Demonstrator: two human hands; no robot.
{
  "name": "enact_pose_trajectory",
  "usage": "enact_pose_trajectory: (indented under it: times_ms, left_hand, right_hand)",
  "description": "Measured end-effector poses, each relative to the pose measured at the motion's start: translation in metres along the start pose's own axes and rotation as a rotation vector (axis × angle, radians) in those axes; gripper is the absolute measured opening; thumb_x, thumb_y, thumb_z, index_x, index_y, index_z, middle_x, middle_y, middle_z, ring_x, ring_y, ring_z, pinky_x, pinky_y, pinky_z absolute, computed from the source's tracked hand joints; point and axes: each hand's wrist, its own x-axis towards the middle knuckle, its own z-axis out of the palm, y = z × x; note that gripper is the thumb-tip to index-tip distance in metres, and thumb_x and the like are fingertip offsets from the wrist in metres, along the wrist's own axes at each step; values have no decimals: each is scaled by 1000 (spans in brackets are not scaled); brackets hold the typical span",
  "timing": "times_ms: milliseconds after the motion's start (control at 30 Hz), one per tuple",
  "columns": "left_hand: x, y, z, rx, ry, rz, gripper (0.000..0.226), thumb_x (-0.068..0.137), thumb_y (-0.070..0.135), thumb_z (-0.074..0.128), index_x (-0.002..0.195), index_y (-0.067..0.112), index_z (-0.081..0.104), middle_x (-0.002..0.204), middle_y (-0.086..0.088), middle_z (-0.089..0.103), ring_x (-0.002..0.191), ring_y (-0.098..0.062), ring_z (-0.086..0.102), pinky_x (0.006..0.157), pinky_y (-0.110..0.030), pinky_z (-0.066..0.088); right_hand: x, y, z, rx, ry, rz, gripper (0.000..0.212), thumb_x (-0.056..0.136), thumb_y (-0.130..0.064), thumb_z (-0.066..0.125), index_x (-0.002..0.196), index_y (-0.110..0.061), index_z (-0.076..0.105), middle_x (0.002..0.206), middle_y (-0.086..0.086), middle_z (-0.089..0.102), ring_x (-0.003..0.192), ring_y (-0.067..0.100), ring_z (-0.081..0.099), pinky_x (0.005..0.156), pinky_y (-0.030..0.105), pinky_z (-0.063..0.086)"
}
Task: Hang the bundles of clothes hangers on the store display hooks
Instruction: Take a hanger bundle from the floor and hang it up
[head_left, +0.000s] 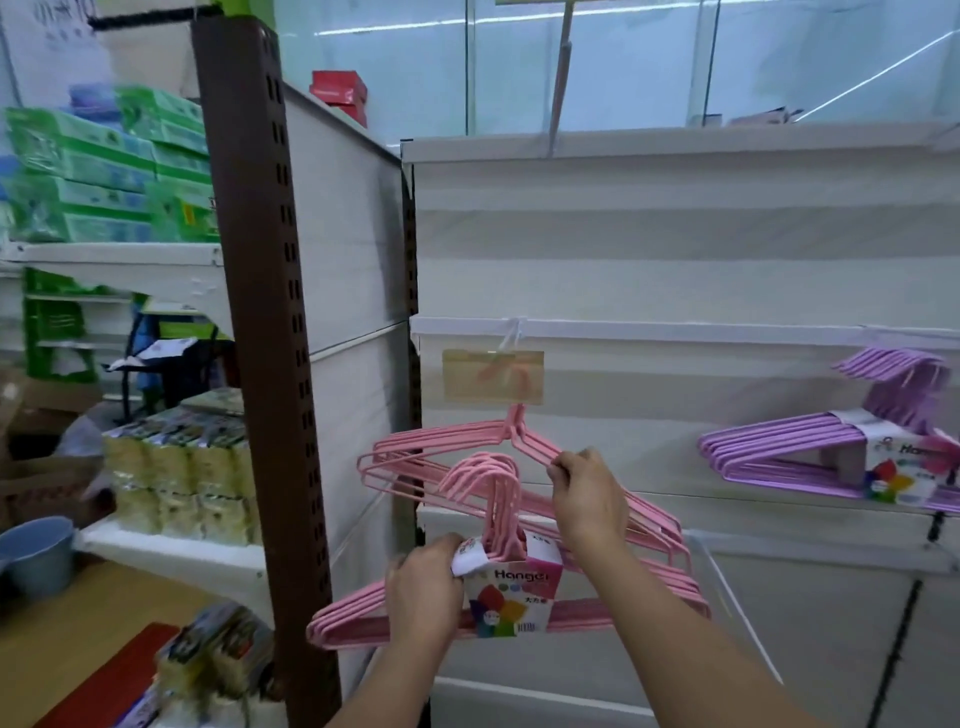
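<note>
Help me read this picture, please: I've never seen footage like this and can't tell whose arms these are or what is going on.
There is no machine here. The one picture comes from a camera worn on a person's head, looking forward and down, so the arms are that person's own.

The left hand grips a bundle of pink hangers beside its paper label. The right hand pinches the wire of another pink bundle, which already hangs from a display hook behind a price tag on the white shelf wall.

To the right, purple hangers hang on the same wall. To the left, a brown post borders shelves holding yellowish packets.
</note>
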Motion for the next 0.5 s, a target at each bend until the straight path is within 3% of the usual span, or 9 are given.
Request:
enact_pose_trajectory:
  times_ms: [133,200,300,400,500]
  left_hand:
    - [8,2,5,-3,-4,16,27,91,14,50,110,29,63,97,7,68,87,-12,60,67,-24,40]
    - [10,3,8,12,4,15,28,90,12,49,108,28,63,94,6,67,84,-13,59,65,-25,40]
    - [10,5,11,52,4,13,26,91,14,49,108,29,62,94,5,67,85,-13,60,65,-25,39]
    - [8,10,12,75,-2,29,22,89,17,50,105,29,62,97,5,68,89,-14,62,66,-25,39]
    - [6,12,16,69,-17,36,25,87,14,50,103,30,61,95,5,67,86,-14,61,64,-26,40]
  right_hand:
    - [11,4,2,-15,40,-34,28,94,-38,53,114,-20,50,114,-1,49,101,17,48,70,28,39]
    - [17,7,3,-124,22,-113,40,94,-45,47,127,-22,45,128,-1,46,116,18,41,89,30,40]
    - [28,8,7,-228,-112,-182,61,96,-56,32,148,-24,24,152,1,28,139,22,24,115,40,18]
    - [39,10,8,-282,-286,-215,67,96,-59,21,153,-26,9,155,2,26,141,24,26,117,49,6]
    - [44,12,8,-282,-348,-263,61,98,-56,19,151,-28,14,148,5,37,132,26,40,117,52,7]
